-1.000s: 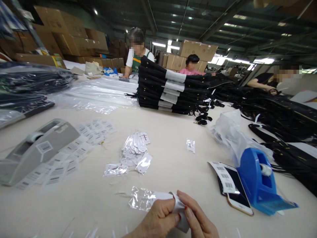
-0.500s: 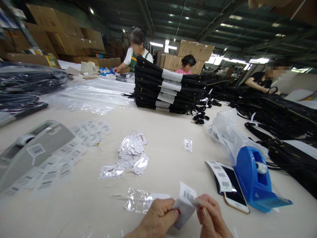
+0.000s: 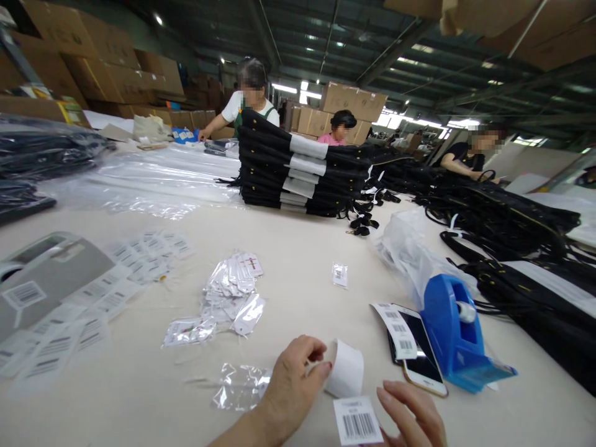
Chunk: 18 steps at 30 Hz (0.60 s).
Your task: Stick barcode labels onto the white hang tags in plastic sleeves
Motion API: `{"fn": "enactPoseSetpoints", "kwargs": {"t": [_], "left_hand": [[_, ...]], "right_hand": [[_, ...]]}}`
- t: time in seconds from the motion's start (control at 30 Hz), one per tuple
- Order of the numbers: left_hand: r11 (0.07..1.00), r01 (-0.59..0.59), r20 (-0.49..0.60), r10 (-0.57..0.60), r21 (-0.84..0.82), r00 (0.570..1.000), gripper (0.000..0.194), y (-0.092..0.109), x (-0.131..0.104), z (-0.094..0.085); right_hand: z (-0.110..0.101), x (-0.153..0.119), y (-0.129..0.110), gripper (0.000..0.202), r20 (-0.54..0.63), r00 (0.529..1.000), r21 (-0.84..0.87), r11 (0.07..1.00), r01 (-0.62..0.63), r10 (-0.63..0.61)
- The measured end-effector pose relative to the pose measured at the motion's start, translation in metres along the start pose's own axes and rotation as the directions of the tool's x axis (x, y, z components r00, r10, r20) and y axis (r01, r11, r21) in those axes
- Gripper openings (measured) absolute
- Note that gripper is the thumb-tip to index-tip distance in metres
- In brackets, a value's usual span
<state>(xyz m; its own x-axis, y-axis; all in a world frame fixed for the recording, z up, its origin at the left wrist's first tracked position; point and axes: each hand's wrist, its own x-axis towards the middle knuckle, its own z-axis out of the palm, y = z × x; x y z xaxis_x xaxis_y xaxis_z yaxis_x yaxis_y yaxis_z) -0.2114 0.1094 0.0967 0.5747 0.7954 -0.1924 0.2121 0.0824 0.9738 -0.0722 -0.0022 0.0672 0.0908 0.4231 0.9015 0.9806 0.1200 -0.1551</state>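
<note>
Right hand [image 3: 412, 417] at the bottom edge, fingers closed on a barcode sticker [image 3: 357, 421]. Left hand [image 3: 292, 386] just beside, thumb and forefinger pinched on curled white backing paper [image 3: 345, 369], over the table [image 3: 298, 248]. Empty clear bag [image 3: 239, 387] touching left wrist. Farther: phone [image 3: 421, 360], blue tape dispenser [image 3: 454, 332], bagged tags pile [image 3: 231, 288], stacked black bags [image 3: 298, 167].

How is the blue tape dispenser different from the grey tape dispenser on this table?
The blue tape dispenser is bright blue and stands at the right, beside a phone; the grey tape dispenser is pale grey and sits at the left edge, partly out of frame. The grey one carries a barcode sticker and looks longer and flatter; the blue one looks taller and more compact. Both rest on the table and hold a tape roll.
</note>
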Motion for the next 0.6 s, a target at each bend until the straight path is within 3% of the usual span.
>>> {"fn": "enactPoseSetpoints", "kwargs": {"t": [0.1,0.23,0.3,0.5,0.6], "left_hand": [[0.953,0.213,0.204,-0.169,-0.217,0.964,0.033,0.005,-0.012,-0.013],[0.861,0.351,0.341,-0.227,-0.367,0.912,0.047,0.011,-0.025,-0.022],[0.838,0.396,0.380,-0.251,-0.376,0.890,0.044,0.015,-0.026,-0.025],[0.797,0.514,0.493,-0.324,-0.318,0.808,0.017,0.022,-0.022,-0.028],[0.805,0.524,0.496,-0.346,-0.278,0.796,0.011,0.021,-0.021,-0.027]], "right_hand": [[0.006,-0.005,-0.003,0.039,0.005,1.000,0.045,0.999,-0.022,0.021],[0.014,-0.008,-0.010,0.036,0.045,0.998,0.132,0.990,-0.051,0.045],[0.016,-0.007,-0.015,0.036,0.054,0.997,0.210,0.975,-0.067,0.056],[0.011,-0.005,-0.025,0.038,0.290,0.942,0.371,0.888,-0.273,0.169],[0.012,-0.009,-0.026,0.038,0.297,0.940,0.385,0.880,-0.277,0.166]]}}
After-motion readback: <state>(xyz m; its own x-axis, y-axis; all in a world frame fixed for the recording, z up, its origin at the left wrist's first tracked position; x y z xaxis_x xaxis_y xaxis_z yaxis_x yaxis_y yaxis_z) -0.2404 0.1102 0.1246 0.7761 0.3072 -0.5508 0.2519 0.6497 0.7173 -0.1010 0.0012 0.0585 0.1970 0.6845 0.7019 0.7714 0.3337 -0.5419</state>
